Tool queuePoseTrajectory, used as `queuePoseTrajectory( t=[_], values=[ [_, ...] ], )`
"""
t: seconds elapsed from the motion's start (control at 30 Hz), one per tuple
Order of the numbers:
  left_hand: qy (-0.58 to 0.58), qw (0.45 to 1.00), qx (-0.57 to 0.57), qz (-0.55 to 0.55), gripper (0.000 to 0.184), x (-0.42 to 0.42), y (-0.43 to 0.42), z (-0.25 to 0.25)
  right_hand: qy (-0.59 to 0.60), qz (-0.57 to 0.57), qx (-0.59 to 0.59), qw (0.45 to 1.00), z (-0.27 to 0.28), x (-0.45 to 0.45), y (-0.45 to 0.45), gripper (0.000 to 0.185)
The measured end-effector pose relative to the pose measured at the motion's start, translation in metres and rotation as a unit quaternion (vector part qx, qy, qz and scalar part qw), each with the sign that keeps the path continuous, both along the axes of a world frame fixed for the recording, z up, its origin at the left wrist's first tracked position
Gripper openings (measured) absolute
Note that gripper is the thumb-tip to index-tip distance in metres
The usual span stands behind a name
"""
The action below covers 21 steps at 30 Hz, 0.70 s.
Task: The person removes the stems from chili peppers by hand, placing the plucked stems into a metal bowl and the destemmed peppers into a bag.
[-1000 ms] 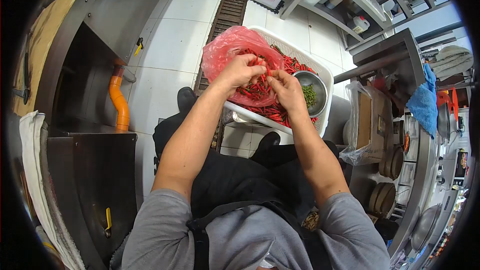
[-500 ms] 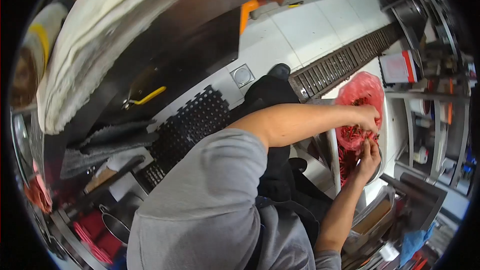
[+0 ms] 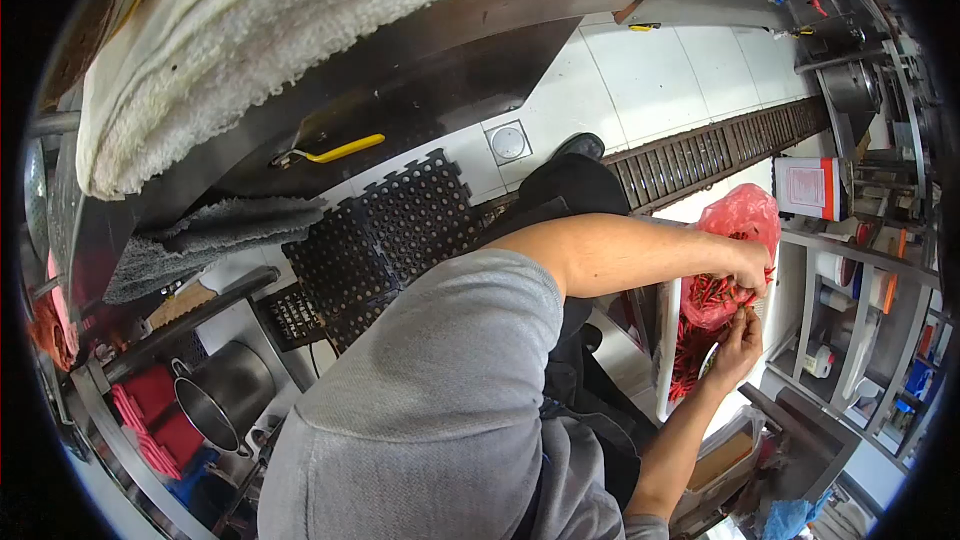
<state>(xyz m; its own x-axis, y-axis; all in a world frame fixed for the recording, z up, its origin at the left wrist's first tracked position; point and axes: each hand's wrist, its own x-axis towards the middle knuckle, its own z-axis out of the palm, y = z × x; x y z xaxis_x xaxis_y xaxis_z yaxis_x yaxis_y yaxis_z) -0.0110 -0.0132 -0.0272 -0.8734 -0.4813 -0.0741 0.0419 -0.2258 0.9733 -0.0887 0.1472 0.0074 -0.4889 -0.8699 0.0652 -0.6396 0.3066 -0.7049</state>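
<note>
My left hand (image 3: 742,265) is closed over a pink-red plastic bag (image 3: 745,208), with red chili peppers (image 3: 712,290) showing at its fingers. Just below, my right hand (image 3: 735,348) pinches at the end of a chili pepper between the two hands, its fingertips close to the left ones. The open bag rests on a white tub (image 3: 661,360). More red chilies (image 3: 690,355) lie in the tub beneath it. Next to my right hand the rim of a round bowl (image 3: 709,360) shows in part; its contents are mostly hidden.
A brown floor grate (image 3: 715,145) runs across white tiles, beside a black perforated mat (image 3: 420,210). Metal shelving (image 3: 850,265) stands beyond the tub. A steel counter with a yellow-handled valve (image 3: 345,148) and a pale towel (image 3: 220,80) is on my left. A steel pot (image 3: 230,390) sits behind me.
The head view has shifted, so the surroundings sit differently in the frame. Both hands stay together at the bag, with the left hand's fingers slightly changed over the chilies.
</note>
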Motion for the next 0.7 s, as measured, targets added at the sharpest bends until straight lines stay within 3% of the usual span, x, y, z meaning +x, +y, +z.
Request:
queuePoseTrajectory(
  t=[0.1, 0.17, 0.3, 0.37, 0.4, 0.47, 0.53, 0.6, 0.7],
  values=[
    [0.020, 0.998, 0.057, -0.014, 0.017, -0.003, -0.001, -0.004, 0.027, 0.004, -0.021, 0.999, 0.001, 0.001, 0.000, 0.018],
    [0.044, 0.991, 0.125, -0.023, 0.013, -0.007, 0.000, -0.008, 0.118, 0.064, -0.052, 0.990, 0.008, 0.010, 0.000, 0.017],
    [0.026, 0.992, 0.123, -0.023, 0.010, -0.001, 0.003, -0.001, 0.149, 0.054, -0.077, 0.984, 0.012, -0.009, 0.017, 0.016],
    [0.033, 0.986, 0.164, -0.007, 0.013, -0.004, 0.002, -0.003, 0.053, -0.082, -0.073, 0.992, 0.019, -0.025, 0.036, 0.020],
    [0.033, 0.986, 0.165, -0.009, 0.013, -0.001, 0.001, -0.001, 0.079, -0.102, -0.083, 0.988, 0.024, -0.030, 0.046, 0.022],
    [0.095, 0.958, 0.268, -0.027, 0.015, 0.009, -0.001, 0.005, 0.123, -0.143, -0.069, 0.980, 0.011, -0.067, 0.074, 0.022],
    [0.092, 0.956, 0.277, -0.024, 0.016, 0.008, -0.002, 0.006, 0.155, -0.158, -0.041, 0.974, 0.002, -0.089, 0.095, 0.022],
    [0.084, 0.959, 0.269, -0.003, 0.013, 0.012, -0.001, 0.011, 0.325, -0.047, 0.052, 0.943, -0.002, -0.099, 0.109, 0.023],
    [0.082, 0.970, 0.230, 0.003, 0.010, 0.004, -0.004, 0.002, 0.246, -0.083, -0.028, 0.965, 0.008, -0.079, 0.096, 0.023]
  ],
)
